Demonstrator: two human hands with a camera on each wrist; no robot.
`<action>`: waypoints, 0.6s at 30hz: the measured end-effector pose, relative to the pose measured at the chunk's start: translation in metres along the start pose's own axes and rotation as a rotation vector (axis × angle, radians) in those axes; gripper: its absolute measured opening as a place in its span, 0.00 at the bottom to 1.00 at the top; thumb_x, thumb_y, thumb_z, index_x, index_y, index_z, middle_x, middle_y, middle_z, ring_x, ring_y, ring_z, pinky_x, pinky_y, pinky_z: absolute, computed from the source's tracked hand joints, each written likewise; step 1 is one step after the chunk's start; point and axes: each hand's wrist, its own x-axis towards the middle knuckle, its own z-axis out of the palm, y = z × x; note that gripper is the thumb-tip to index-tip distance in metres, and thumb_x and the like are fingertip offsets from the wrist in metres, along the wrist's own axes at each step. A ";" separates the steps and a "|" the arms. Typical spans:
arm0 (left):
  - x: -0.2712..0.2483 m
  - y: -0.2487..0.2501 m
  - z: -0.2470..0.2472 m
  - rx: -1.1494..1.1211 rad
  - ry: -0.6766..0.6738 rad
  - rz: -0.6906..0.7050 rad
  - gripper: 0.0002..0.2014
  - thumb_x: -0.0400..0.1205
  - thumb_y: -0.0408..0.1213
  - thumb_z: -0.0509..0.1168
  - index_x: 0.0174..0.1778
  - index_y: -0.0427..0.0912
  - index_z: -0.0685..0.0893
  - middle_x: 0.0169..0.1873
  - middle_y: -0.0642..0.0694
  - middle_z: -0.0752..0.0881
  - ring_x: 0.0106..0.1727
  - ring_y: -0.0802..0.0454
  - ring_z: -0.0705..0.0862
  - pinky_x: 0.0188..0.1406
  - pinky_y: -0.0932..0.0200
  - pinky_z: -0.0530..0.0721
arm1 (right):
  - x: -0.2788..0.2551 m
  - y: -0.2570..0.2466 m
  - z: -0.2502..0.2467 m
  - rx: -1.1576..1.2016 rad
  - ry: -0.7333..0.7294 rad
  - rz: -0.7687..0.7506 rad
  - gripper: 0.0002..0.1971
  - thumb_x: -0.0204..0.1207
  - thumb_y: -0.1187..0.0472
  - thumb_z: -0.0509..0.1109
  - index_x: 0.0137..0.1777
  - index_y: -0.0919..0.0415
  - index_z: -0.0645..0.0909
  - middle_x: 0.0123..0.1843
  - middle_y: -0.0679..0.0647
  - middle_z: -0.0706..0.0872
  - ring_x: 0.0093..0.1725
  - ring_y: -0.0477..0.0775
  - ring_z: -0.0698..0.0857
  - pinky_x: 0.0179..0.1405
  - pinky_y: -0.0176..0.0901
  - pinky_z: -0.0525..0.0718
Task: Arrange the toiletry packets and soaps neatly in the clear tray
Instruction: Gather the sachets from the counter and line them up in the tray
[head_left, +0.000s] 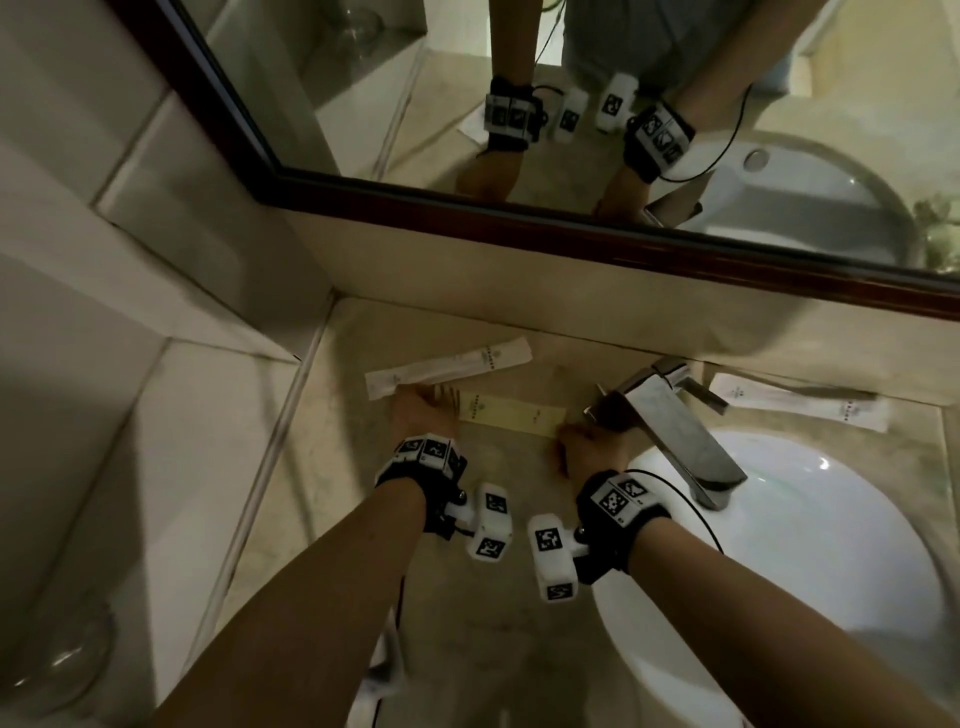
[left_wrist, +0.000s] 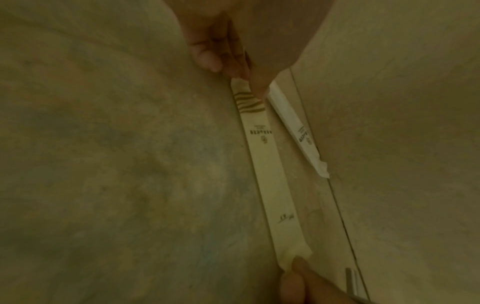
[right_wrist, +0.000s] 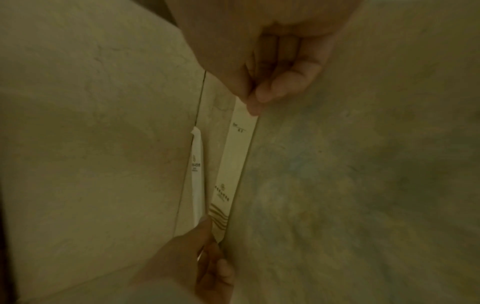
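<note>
Fingers of left hand (head_left: 423, 413) and right hand (head_left: 587, 447) pinch opposite ends of the cream toiletry packet (head_left: 511, 414), judged light, limp and best end-held.

- A long packet (head_left: 511, 414) lies flat on the counter (head_left: 483, 597), left of the faucet (head_left: 670, 415).
- Behind it, near the counter's back edge, lies another packet (head_left: 449, 367).
- A third packet (head_left: 795, 401) lies right of the faucet, behind the basin (head_left: 810, 545).
</note>
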 end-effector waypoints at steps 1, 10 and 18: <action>0.000 0.000 -0.002 0.025 -0.005 -0.017 0.13 0.83 0.37 0.65 0.57 0.31 0.83 0.59 0.34 0.85 0.61 0.38 0.84 0.54 0.55 0.80 | 0.000 0.000 -0.001 -0.009 0.003 -0.006 0.14 0.75 0.65 0.68 0.27 0.61 0.76 0.26 0.57 0.80 0.27 0.58 0.79 0.31 0.49 0.83; -0.016 -0.013 -0.016 0.052 -0.097 -0.001 0.14 0.84 0.36 0.61 0.62 0.37 0.85 0.62 0.37 0.85 0.62 0.38 0.84 0.60 0.54 0.82 | -0.008 0.021 -0.018 -0.043 -0.041 -0.032 0.11 0.74 0.62 0.68 0.29 0.61 0.82 0.28 0.58 0.83 0.30 0.59 0.81 0.30 0.47 0.80; -0.076 -0.040 -0.026 0.140 -0.116 0.096 0.17 0.85 0.38 0.58 0.67 0.40 0.84 0.66 0.38 0.84 0.66 0.39 0.82 0.64 0.54 0.79 | -0.040 0.059 -0.059 -0.009 -0.096 -0.050 0.13 0.68 0.66 0.66 0.23 0.62 0.81 0.23 0.61 0.80 0.26 0.61 0.79 0.30 0.56 0.82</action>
